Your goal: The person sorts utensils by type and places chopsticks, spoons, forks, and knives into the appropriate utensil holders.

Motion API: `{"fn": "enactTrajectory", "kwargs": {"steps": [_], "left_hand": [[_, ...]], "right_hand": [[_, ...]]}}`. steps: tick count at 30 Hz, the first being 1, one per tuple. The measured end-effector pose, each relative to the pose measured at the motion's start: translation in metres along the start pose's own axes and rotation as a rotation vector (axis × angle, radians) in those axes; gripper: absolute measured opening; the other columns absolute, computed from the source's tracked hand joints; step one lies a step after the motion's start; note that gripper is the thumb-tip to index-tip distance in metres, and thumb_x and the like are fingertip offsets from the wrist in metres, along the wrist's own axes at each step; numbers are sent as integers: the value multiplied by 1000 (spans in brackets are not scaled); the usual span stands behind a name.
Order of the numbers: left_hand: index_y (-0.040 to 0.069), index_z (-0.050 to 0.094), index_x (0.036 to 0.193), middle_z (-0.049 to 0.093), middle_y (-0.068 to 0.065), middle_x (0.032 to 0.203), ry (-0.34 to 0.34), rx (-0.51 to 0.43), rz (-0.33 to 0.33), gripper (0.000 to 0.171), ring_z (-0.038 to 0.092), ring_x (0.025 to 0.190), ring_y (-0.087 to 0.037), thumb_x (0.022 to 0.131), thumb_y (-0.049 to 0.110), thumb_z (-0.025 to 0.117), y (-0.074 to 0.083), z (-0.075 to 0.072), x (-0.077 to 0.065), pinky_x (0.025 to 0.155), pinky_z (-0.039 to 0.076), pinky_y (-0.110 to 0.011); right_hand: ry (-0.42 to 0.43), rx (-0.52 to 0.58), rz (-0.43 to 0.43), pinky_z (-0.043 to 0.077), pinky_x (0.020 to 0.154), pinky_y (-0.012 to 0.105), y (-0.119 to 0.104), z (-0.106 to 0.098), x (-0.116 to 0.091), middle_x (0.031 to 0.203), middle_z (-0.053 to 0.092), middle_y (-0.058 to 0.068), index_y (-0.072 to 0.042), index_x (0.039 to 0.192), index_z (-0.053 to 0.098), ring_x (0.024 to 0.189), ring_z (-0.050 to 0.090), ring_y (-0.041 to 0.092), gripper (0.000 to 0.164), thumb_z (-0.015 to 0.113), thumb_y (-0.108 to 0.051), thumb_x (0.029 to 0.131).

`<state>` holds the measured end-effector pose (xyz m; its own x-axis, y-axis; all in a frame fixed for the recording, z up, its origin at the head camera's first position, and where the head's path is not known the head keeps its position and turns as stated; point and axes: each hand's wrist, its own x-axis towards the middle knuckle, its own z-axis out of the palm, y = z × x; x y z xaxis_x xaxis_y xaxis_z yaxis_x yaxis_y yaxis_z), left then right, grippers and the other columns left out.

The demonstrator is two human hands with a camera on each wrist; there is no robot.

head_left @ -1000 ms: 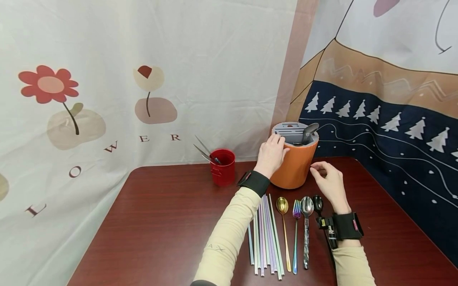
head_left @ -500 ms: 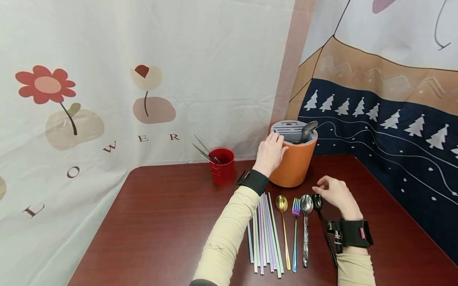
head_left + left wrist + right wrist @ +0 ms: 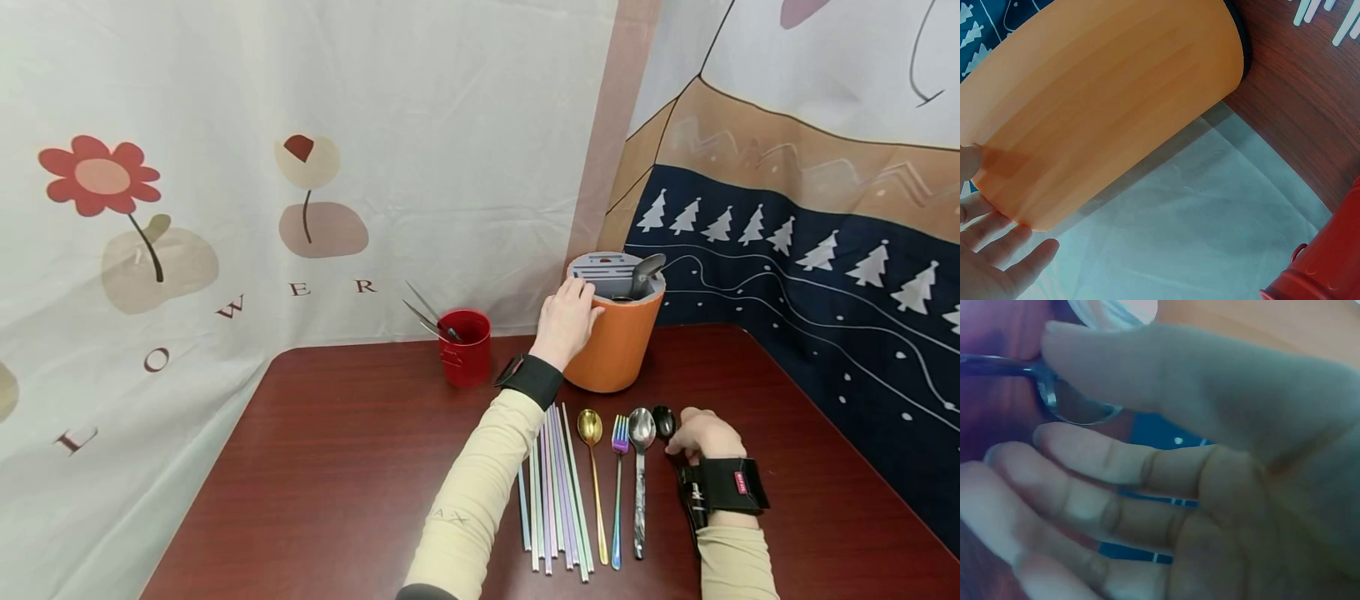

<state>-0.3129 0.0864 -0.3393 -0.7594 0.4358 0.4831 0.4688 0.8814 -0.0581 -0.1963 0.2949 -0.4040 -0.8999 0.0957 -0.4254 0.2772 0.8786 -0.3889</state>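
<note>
My left hand [image 3: 567,323] holds the rim of an orange utensil holder [image 3: 613,354] with a grey slotted top. In the left wrist view its fingers [image 3: 1007,240] curl at the rim and the thumb lies on the orange wall. A grey spoon [image 3: 648,268] leans out of the holder. Over the neck of a black spoon [image 3: 663,421] on the table comes my right hand [image 3: 708,435], which hides part of the handle. The right wrist view has that spoon [image 3: 1075,406] seen between spread thumb and fingers, with a gap to the fingertips.
Left of the black spoon lie a silver spoon [image 3: 641,429], a rainbow fork [image 3: 620,435], a gold spoon [image 3: 590,427] and several pastel chopsticks [image 3: 558,500]. A red cup [image 3: 467,358] with several thin utensils stands at the table's back edge, before a curtain [image 3: 375,167].
My right hand has come away from beside the holder, down and toward me, to the black spoon. The left hand has stayed on the holder's rim.
</note>
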Motion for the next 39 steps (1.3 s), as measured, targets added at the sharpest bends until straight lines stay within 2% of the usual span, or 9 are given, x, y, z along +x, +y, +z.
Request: {"fn": "enactTrajectory", "kwargs": {"steps": [5,11,18,23,27,30,33,36,39], "left_hand": [[17,53,122,55,2,121,-5,-3,-4,37,49,122,-10,98,45,44,0,-1,0,85,51,-24],[17,53,121,55,2,121,2,8,-3,37,50,121,-10,98,45,44,1,-1,0,84,52,-24],[17,54,119,56,2,119,11,22,0,36,51,119,-9,98,45,44,1,0,-2,81,52,-23],[18,54,118,56,3,118,18,32,-2,36,51,118,-9,98,46,44,1,-1,-2,80,52,-23],[18,53,118,56,3,118,14,30,-2,36,51,118,-9,98,46,44,1,-1,-2,80,52,-23],[18,53,118,56,3,117,13,31,-1,36,51,118,-9,98,46,44,1,-1,-2,81,52,-23],[18,53,118,56,3,117,15,35,0,36,51,119,-9,98,46,44,1,0,-2,81,52,-23],[17,53,118,56,3,117,21,38,1,36,51,118,-9,98,46,44,1,0,-2,81,52,-23],[17,53,118,56,3,117,26,40,1,36,51,118,-9,98,46,44,2,0,-2,80,52,-23]], "right_hand": [[-22,8,6,47,57,31,2,5,5,67,60,9,1,82,53,56,60,18,20,70,-8,78],[-12,22,25,47,56,31,1,7,7,62,66,6,0,76,63,55,62,17,7,68,-3,75],[-16,5,-20,44,55,29,6,7,7,65,59,9,1,81,53,54,57,18,8,60,-2,78],[11,-1,-48,43,53,28,7,2,5,60,58,8,0,75,55,50,57,16,4,56,-2,79],[44,-19,-47,41,53,30,6,-4,3,59,61,7,-1,71,60,52,56,17,12,58,-8,81],[85,-41,-34,41,55,33,4,-11,1,62,64,5,-4,71,63,58,57,20,17,60,-15,84],[165,-34,-37,39,52,32,3,-16,-2,64,64,5,-9,63,59,60,56,20,25,61,-20,86],[285,0,-66,36,48,31,1,-19,-7,67,63,10,-10,61,56,56,52,21,28,61,-21,86],[436,30,-105,39,46,33,-2,-21,-13,72,63,17,-3,72,60,56,53,24,21,62,-20,85]]}}
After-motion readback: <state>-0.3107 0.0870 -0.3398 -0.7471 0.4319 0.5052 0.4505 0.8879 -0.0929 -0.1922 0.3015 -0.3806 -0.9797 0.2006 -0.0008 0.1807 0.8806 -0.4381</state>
